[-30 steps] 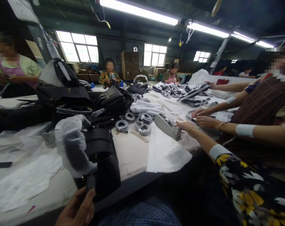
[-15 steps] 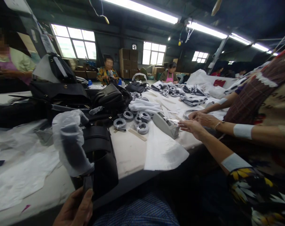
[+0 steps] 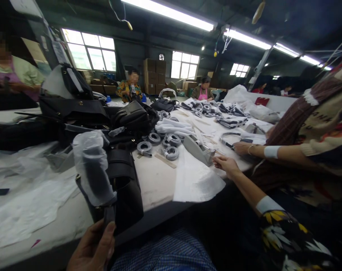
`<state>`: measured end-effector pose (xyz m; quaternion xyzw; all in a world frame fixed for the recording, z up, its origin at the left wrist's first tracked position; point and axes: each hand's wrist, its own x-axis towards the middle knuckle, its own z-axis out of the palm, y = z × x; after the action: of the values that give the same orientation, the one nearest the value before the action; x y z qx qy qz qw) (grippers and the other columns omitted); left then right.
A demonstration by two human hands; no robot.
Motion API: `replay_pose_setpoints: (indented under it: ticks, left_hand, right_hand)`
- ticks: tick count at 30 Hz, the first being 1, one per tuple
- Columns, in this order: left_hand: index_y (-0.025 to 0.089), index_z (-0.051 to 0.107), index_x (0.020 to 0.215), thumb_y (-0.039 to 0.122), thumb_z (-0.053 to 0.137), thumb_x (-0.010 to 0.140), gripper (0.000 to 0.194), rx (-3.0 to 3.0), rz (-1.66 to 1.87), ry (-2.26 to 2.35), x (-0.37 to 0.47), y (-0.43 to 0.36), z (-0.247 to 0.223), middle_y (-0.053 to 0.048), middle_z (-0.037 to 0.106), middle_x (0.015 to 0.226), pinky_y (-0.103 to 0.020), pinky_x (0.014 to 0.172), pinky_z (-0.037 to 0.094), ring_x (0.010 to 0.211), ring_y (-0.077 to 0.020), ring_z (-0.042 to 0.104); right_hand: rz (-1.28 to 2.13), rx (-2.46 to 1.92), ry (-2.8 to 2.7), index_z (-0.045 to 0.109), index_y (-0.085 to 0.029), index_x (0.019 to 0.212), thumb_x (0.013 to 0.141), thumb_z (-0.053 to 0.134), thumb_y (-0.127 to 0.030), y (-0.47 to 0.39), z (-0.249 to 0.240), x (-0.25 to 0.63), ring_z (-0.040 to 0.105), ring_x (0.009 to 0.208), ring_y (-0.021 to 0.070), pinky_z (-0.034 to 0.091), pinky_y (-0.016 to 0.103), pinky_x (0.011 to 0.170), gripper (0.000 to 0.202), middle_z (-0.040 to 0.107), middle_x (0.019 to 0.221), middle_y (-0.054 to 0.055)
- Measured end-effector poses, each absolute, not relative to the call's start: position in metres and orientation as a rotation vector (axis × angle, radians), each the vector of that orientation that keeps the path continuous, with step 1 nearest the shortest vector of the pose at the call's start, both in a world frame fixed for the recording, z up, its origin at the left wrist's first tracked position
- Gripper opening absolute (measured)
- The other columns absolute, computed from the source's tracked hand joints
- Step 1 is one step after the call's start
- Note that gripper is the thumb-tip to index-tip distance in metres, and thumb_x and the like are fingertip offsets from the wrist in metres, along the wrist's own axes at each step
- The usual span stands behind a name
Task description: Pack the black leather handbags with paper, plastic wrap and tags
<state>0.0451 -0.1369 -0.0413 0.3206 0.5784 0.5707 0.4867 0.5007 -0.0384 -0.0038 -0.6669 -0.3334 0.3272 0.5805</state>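
At the bottom left, my left hand (image 3: 96, 244) is closed, thumb and fingers pinching the dark end of a bag strap (image 3: 109, 214). The strap's upper part is wrapped in translucent white wrapping (image 3: 90, 165). Just behind it stands a black handbag (image 3: 125, 188) at the table's near edge. My right hand (image 3: 226, 165), in a floral sleeve, is at the front end of a grey tape dispenser (image 3: 197, 149). Its thumb and finger pinch together on what looks like a strip of tape. White wrapping sheets (image 3: 195, 180) lie stacked beside the dispenser.
Coiled, wrapped straps (image 3: 171, 152) lie mid-table. More black bags (image 3: 75, 111) are piled on the left, near a second tape dispenser (image 3: 59, 156). Close on my right, a co-worker's hand (image 3: 241, 148) handles a strap. Other people sit across the table.
My right hand has drawn slightly down and left, its fingers now pinched together by the dispenser. The wrapped strap in my left hand appears slightly farther right. The co-worker's arms have shifted right.
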Motion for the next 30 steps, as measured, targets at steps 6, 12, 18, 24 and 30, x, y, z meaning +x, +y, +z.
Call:
replay_pose_setpoints:
  ticks: [6, 12, 18, 24, 30]
  left_hand:
    - [0.018, 0.067, 0.098, 0.052, 0.084, 0.065, 0.051, 0.78, 1.563, 1.334, 0.061, -0.143, -0.031, 0.006, 0.051, 0.064, -0.015, 0.044, 0.032, 0.051, -0.0051, 0.037]
    - [0.019, 0.066, 0.103, 0.044, 0.073, 0.083, 0.033, 0.966, 1.581, 1.284, 0.064, -0.141, -0.033, 0.0, 0.066, 0.085, -0.017, 0.055, 0.041, 0.063, -0.0076, 0.052]
    - [0.017, 0.067, 0.096, 0.039, 0.071, 0.085, 0.025, 1.093, 1.657, 1.278, 0.063, -0.143, -0.036, -0.006, 0.071, 0.093, -0.028, 0.081, 0.052, 0.089, -0.019, 0.066]
    - [0.019, 0.069, 0.097, 0.036, 0.07, 0.086, 0.02, 1.137, 1.633, 1.289, 0.058, -0.145, -0.039, -0.005, 0.069, 0.094, -0.027, 0.085, 0.051, 0.092, -0.0179, 0.066]
    - [0.016, 0.067, 0.098, 0.044, 0.073, 0.083, 0.032, 0.719, 1.397, 1.03, 0.055, -0.152, -0.024, 0.001, 0.062, 0.078, -0.013, 0.043, 0.028, 0.046, 0.0004, 0.035]
  right_hand:
    - [1.165, -1.306, -1.223, 0.074, -0.013, 0.082, 0.073, 0.084, -0.044, -0.085, 0.009, 0.36, 0.061, 0.061, 0.0113, 0.052, 0.023, 0.063, 0.034, 0.071, 0.075, 0.006]
    - [1.46, -0.983, -1.58, 0.074, -0.015, 0.083, 0.084, 0.072, -0.043, -0.109, 0.033, 0.227, 0.063, 0.061, 0.012, 0.05, 0.022, 0.06, 0.028, 0.07, 0.071, 0.003]
    - [1.209, -1.17, -1.733, 0.071, -0.015, 0.072, 0.086, 0.067, -0.039, -0.093, 0.028, 0.188, 0.062, 0.055, 0.0129, 0.046, 0.022, 0.054, 0.028, 0.071, 0.065, 0.004]
    - [1.076, -1.305, -1.913, 0.07, -0.017, 0.065, 0.085, 0.068, -0.04, -0.088, 0.034, 0.191, 0.061, 0.052, 0.0125, 0.042, 0.021, 0.05, 0.03, 0.068, 0.058, 0.002]
    - [1.447, -1.06, -1.825, 0.075, -0.014, 0.086, 0.088, 0.065, -0.04, -0.08, 0.017, 0.203, 0.066, 0.063, 0.0137, 0.051, 0.023, 0.063, 0.028, 0.073, 0.072, 0.004]
